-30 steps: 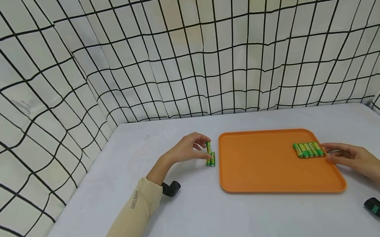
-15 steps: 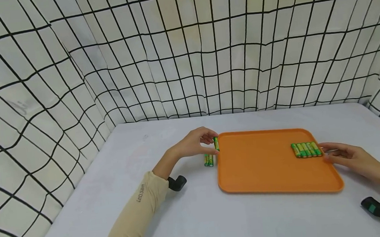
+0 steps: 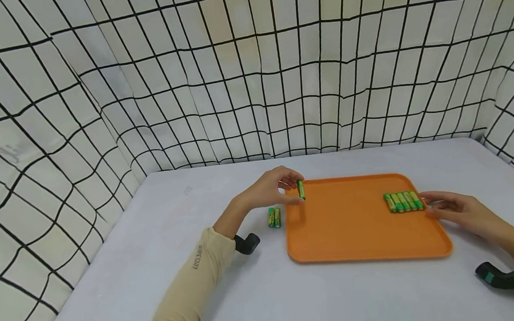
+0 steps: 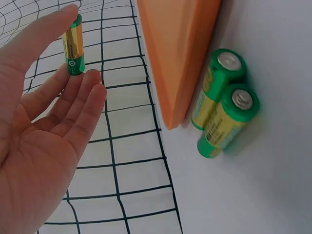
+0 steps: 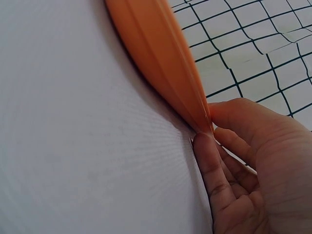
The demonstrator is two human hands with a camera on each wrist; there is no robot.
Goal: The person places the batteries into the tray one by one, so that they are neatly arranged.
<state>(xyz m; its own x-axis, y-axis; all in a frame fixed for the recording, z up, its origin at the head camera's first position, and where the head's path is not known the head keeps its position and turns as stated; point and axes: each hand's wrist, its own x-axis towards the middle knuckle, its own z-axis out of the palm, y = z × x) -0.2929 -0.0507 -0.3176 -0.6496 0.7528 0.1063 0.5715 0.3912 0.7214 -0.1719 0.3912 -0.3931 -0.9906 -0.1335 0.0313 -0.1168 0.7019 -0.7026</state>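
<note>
White sheeting point(image 3: 271, 116) crossed by black netting point(image 3: 261, 73) rises behind a pale desk point(image 3: 340, 295). One green and gold battery point(image 3: 301, 190) is held above the left end of an orange tray point(image 3: 358, 238). The left hand point(image 3: 274, 187) pinches it, its grip together on the two ends: thumb at one, fingertips at the other, with the palm clear of it. Just beside the tray's left edge, two loose batteries point(image 4: 224, 102) lie on the desk, side by side and touching. A row of batteries point(image 3: 403, 202) lies inside the tray, near its right edge, packed lengthwise against one another. Next to that row, the right hand point(image 3: 462, 210) has thumb and forefinger closed on the tray's rim. Farther out, a dark device is worn on the left wrist point(image 3: 247, 243) and another on the right point(image 3: 506, 278). Beige sleeves point(image 3: 183, 292) cover the forearms, with lettering on the left one.
</note>
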